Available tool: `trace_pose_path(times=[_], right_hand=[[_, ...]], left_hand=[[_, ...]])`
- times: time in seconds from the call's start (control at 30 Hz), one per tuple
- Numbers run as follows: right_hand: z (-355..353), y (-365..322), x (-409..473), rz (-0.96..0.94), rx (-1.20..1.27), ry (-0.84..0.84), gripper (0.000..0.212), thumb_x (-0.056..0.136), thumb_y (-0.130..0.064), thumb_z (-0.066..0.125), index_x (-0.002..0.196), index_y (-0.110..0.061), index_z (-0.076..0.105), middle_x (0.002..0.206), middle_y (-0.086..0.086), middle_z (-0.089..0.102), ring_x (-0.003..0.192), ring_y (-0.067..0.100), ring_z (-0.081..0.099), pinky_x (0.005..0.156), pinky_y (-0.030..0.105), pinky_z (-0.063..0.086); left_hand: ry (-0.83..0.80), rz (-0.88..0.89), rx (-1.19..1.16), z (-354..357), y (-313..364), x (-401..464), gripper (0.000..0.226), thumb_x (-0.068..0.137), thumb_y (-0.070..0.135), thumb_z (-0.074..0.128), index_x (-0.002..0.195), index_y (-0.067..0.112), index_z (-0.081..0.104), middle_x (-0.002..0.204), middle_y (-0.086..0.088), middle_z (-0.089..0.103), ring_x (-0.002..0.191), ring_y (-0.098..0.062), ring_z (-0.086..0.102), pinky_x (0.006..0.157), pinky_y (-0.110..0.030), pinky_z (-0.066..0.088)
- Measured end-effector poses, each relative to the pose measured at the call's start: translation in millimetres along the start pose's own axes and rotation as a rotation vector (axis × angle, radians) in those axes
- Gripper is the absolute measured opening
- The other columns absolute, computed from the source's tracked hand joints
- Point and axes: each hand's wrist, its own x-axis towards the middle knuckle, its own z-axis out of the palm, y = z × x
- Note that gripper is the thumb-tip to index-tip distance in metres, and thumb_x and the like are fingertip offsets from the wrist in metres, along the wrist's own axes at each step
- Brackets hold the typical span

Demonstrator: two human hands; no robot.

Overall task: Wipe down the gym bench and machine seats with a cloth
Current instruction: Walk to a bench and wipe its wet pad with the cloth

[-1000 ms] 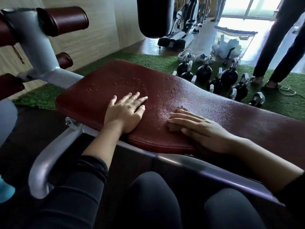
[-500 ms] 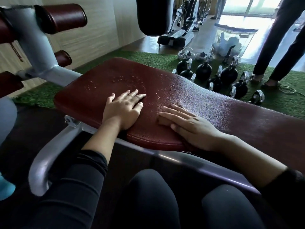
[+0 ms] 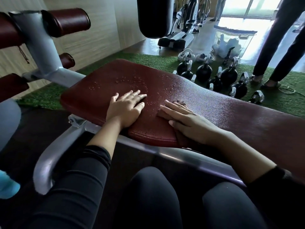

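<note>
We press the left hand [image 3: 125, 109] flat on the wet maroon bench pad [image 3: 102, 95]; right hand [image 3: 189, 123], fingers straight, pins a brown cloth [image 3: 179, 103] down.

Both forearms are bare. The left hand [image 3: 124, 111] comes out of a black long sleeve [image 3: 92, 164] pushed up the forearm; the right hand [image 3: 189, 124] shows a black cuff [image 3: 270, 177] at lower right. Black leggings [image 3: 153, 195] cover both knees at the bottom centre.
</note>
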Motion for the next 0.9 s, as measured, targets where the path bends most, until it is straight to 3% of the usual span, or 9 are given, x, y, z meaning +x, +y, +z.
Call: trace_pose_path(times=[0.13, 0.23, 0.37, 0.53, 0.7, 0.77, 0.9], right_hand=[[8, -3, -1, 0.045, -0.147, 0.114, 0.059, 0.089, -0.063, 0.016, 0.145, -0.045, 0.019, 0.155, -0.014, 0.019, 0.144, 0.005, 0.010, 0.119, 0.028, 0.011], [15, -8, 3, 0.077, -0.159, 0.181, 0.064, 0.089, -0.064, 0.012, 0.146, -0.038, 0.023, 0.155, -0.009, 0.024, 0.145, 0.010, 0.013, 0.119, 0.029, 0.010], [20, -33, 30, 0.158, -0.127, 0.180, 0.055, 0.096, -0.055, 0.026, 0.147, -0.035, 0.022, 0.157, -0.009, 0.018, 0.146, 0.012, 0.008, 0.119, 0.029, 0.006], [40, -74, 38, -0.082, -0.245, 0.195, 0.051, 0.096, -0.047, 0.024, 0.145, -0.034, 0.030, 0.153, -0.005, 0.030, 0.144, 0.020, 0.020, 0.119, 0.035, 0.014], [27, -37, -7, -0.397, -0.264, 0.092, 0.044, 0.099, -0.035, 0.033, 0.143, -0.032, 0.036, 0.153, -0.008, 0.028, 0.144, 0.016, 0.019, 0.117, 0.039, 0.023], [15, -14, -15, -0.381, -0.198, 0.072, 0.044, 0.099, -0.035, 0.033, 0.143, -0.031, 0.037, 0.153, -0.008, 0.029, 0.145, 0.013, 0.017, 0.118, 0.039, 0.021], [2, 9, 8, -0.149, -0.100, 0.060, 0.047, 0.097, -0.046, 0.023, 0.143, -0.040, 0.028, 0.154, -0.013, 0.025, 0.145, 0.008, 0.011, 0.120, 0.033, 0.013]], left_hand=[[-0.022, 0.090, -0.004, -9, -9, -9, 0.042, 0.100, 0.041, 0.040, 0.143, 0.041, 0.039, 0.156, 0.016, 0.027, 0.145, -0.001, 0.015, 0.120, -0.038, 0.000], [0.010, 0.086, 0.103, -14, -33, -16, 0.044, 0.099, 0.052, 0.031, 0.142, 0.049, 0.036, 0.155, 0.019, 0.027, 0.146, -0.003, 0.016, 0.119, -0.041, 0.003], [0.119, 0.054, 0.142, -11, -47, -18, 0.057, 0.090, 0.052, 0.018, 0.143, 0.045, 0.038, 0.154, 0.015, 0.033, 0.145, -0.009, 0.023, 0.118, -0.039, 0.009], [0.159, 0.050, 0.055, -11, -48, -16, 0.059, 0.091, 0.040, 0.019, 0.144, 0.030, 0.044, 0.151, 0.013, 0.039, 0.143, -0.008, 0.028, 0.117, -0.035, 0.011], [0.124, 0.025, 0.117, -9, -48, -16, 0.062, 0.088, 0.045, 0.020, 0.145, 0.034, 0.040, 0.152, 0.016, 0.035, 0.144, -0.006, 0.024, 0.117, -0.035, 0.009], [0.127, 0.021, 0.131, -8, -48, -16, 0.062, 0.088, 0.045, 0.019, 0.146, 0.035, 0.039, 0.153, 0.017, 0.034, 0.144, -0.005, 0.024, 0.117, -0.034, 0.008], [0.144, 0.016, 0.127, -6, -49, -15, 0.061, 0.089, 0.043, 0.019, 0.144, 0.035, 0.041, 0.151, 0.018, 0.036, 0.143, -0.005, 0.025, 0.117, -0.035, 0.010]])
